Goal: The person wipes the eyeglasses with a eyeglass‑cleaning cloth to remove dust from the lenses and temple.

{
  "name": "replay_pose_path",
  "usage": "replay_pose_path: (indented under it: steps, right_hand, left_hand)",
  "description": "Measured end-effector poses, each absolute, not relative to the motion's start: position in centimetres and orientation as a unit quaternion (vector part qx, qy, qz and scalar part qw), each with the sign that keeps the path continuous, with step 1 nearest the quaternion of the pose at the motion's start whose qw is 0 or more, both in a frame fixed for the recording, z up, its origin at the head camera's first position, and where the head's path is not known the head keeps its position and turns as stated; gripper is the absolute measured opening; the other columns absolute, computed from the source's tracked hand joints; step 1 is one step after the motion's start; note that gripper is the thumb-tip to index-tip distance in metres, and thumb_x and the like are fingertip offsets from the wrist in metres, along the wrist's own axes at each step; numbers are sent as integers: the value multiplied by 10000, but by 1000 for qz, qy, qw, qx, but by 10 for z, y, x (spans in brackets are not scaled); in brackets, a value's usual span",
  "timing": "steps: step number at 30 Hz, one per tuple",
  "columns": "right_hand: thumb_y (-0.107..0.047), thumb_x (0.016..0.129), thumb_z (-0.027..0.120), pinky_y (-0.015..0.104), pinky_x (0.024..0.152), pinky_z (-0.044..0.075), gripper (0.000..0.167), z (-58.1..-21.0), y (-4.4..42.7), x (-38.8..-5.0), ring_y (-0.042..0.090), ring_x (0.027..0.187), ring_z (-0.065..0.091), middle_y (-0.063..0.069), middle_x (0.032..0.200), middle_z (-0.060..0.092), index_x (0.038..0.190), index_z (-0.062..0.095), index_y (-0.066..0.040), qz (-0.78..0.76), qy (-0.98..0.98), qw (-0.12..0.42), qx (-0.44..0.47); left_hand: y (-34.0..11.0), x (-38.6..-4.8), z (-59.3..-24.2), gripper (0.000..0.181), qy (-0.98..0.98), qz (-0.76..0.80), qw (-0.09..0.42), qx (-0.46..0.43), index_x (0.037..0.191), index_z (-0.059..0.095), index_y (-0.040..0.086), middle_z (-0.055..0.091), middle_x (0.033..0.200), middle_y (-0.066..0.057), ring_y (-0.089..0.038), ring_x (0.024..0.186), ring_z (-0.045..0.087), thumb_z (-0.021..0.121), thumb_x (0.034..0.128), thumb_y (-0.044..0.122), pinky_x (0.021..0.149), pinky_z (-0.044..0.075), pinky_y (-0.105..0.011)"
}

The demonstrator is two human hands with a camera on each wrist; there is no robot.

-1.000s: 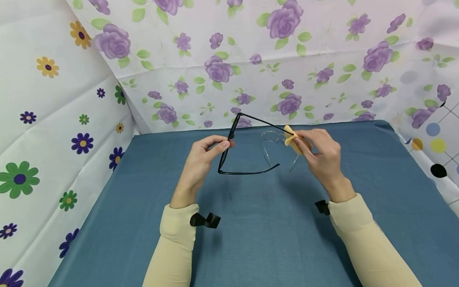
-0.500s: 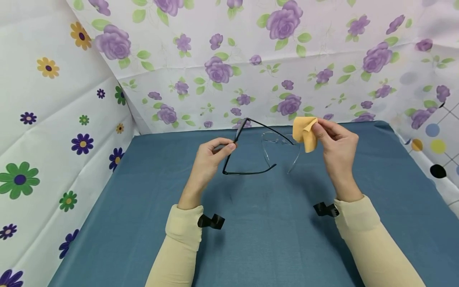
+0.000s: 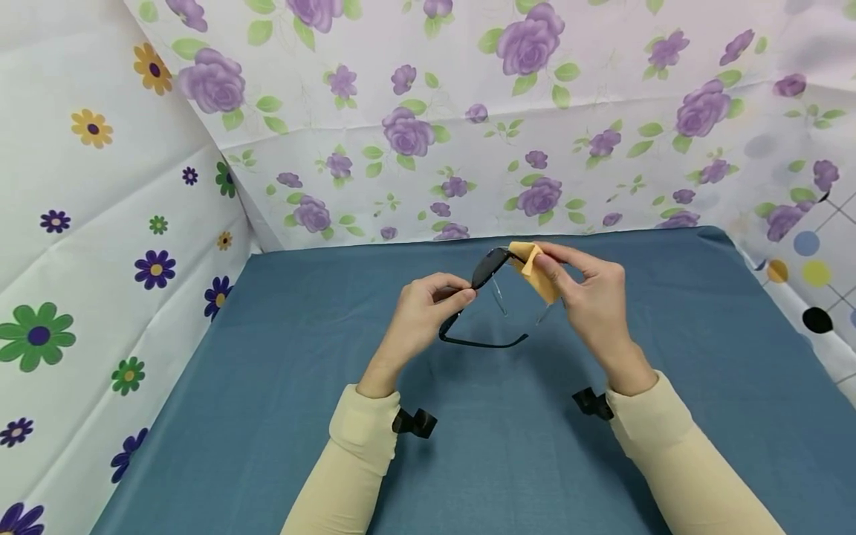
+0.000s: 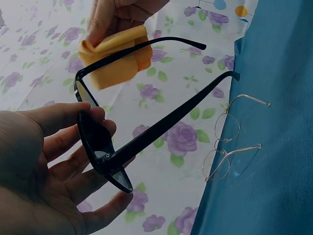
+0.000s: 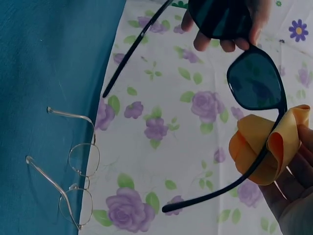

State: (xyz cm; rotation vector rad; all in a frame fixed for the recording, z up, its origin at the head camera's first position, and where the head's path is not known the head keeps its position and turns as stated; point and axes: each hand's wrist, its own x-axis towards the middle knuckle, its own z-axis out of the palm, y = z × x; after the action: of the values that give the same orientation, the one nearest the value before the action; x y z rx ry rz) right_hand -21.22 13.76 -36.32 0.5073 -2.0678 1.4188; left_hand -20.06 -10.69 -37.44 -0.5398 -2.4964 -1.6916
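My left hand [image 3: 421, 316] pinches a pair of black sunglasses [image 3: 490, 267] around the bridge, thumb on one side and fingers on the other. Both temples are unfolded. A folded yellow cloth [image 3: 537, 275] is pinched in my right hand [image 3: 591, 305]. In the right wrist view the cloth [image 5: 264, 147] wraps round one temple just behind its hinge; the other temple [image 4: 166, 117], in the left wrist view, sticks out free. Beyond the hands, a pair of thin wire-rimmed glasses [image 4: 234, 153] rests on the blue surface, mostly hidden in the head view.
A blue cloth [image 3: 267, 416] covers the table. Behind it hangs a white sheet with purple roses [image 3: 408, 132]. Another white sheet with coloured flowers [image 3: 155, 269] borders the left side. Each sleeve cuff carries a small black mount [image 3: 414, 423].
The left hand has moved right and slightly down with the sunglasses, turning them. The right hand drew the cloth off the temple's end, then came back left onto the temple near the hinge.
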Motion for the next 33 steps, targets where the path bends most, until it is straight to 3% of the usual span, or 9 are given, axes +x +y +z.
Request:
replay_pose_path:
  steps: [5,9,14,18,25,33]
  right_hand:
    - [-8,917,772,134,795,550,237,-368,131,-213,216,921,758,129,1068,786,1153,793,-4,470,-781,329,248]
    - [-1,906,775,271,786,572,246,-370,129,-213,301,890,745,154,1052,780,1151,781,20,408,-788,373,271]
    - [-21,918,775,444,763,563,230,-373,129,-215,317,843,714,167,1011,773,1145,778,19,362,-792,402,283]
    - [-25,915,782,458,776,558,229,-375,129,-216,322,849,709,164,1005,773,1142,779,12,353,-791,408,288]
    - [-29,916,782,453,803,548,234,-375,129,-216,331,867,703,173,1012,771,1145,776,20,354,-790,405,295]
    - [-34,921,783,460,835,547,245,-375,130,-217,327,846,705,174,988,771,1158,769,30,339,-790,407,309]
  left_hand:
    - [-102,-199,-371,208,-822,-539,42,-181,1136,778,72,744,1106,-63,-221,1093,711,713,1016,229,950,576,-416]
    - [-100,-199,-370,198,-821,-538,37,-188,1128,781,72,736,1110,-61,-226,1105,701,709,1019,221,970,566,-427]
    - [-100,-200,-371,193,-815,-545,37,-194,1126,781,65,735,1080,-62,-227,1005,710,708,1019,208,862,574,-380]
    - [-101,-201,-372,193,-812,-550,35,-192,1128,779,63,734,1068,-67,-210,942,709,708,1019,205,802,563,-342]
    - [-103,-201,-372,193,-804,-562,24,-190,1131,772,49,737,1087,-74,-198,1013,729,712,1016,193,884,588,-361]
    - [-107,-201,-373,208,-799,-569,24,-194,1143,773,42,736,1090,-89,-246,1000,724,698,1027,198,847,581,-359]
